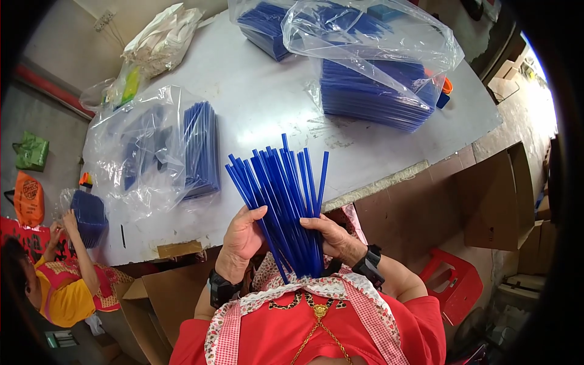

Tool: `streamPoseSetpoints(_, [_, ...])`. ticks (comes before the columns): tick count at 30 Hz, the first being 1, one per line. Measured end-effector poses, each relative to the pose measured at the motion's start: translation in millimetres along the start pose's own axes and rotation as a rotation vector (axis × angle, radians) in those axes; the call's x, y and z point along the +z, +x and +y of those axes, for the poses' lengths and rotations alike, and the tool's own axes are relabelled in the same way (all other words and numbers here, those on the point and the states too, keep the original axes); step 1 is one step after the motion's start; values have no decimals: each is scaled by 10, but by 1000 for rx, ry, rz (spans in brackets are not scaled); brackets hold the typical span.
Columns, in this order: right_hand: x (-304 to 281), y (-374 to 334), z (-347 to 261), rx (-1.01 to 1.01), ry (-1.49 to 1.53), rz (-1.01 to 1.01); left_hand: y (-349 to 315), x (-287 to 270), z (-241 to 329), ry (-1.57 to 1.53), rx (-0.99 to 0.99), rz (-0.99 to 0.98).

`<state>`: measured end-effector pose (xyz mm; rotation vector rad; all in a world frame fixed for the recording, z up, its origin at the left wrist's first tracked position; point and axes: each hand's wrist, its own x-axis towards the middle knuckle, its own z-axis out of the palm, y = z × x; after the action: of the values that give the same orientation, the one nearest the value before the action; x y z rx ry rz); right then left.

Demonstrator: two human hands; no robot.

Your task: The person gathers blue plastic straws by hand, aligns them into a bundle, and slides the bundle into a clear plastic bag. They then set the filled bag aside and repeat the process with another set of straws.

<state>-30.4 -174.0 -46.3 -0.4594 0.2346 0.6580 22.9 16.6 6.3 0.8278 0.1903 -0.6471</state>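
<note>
A loose bundle of blue plastic tubes (281, 201) stands between my two hands in front of my chest, with its upper ends fanned out unevenly. My left hand (243, 236) wraps the bundle's left side, thumb lying across the front. From the other side my right hand (336, 238) closes round it, its thumb pressed on the front tubes. The bundle's lower ends meet my apron (365, 307). Beyond my hands, on the white table (255, 109), lies a stack of blue tubes (202, 146) partly in a see-through plastic bag (137, 152).
A larger bagged stack of blue tubes (371, 91) sits at the table's far right, near an orange cup (448, 86). Another person (70, 280) at the left handles a bagged blue bundle (89, 213). Cardboard boxes (496, 201) and a red stool (451, 286) stand at the right.
</note>
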Motion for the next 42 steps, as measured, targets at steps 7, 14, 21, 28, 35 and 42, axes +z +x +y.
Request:
streamPoseSetpoints(7, [-7, 4, -15, 1, 25, -12, -20, -51, 7, -31, 16, -16])
streamPoseSetpoints(14, [-33, 14, -16, 5, 38, -1, -41, -154, 22, -98, 5, -51])
streamPoseSetpoints(21, [23, -24, -37, -32, 42, -6, -41, -191, 18, -101, 10, -74])
streamPoseSetpoints(28, [63, -1, -29, -92, -133, 15, -28, -116, 0, -63, 43, -82])
streamPoseSetpoints(35, [486, 126, -107, -386, -1514, 183, -54, 275, -306, 376, 395, 142])
streamPoseSetpoints(42, [354, 111, -105, -480, -1270, -14, 127, -11, -81, 160, 173, 116])
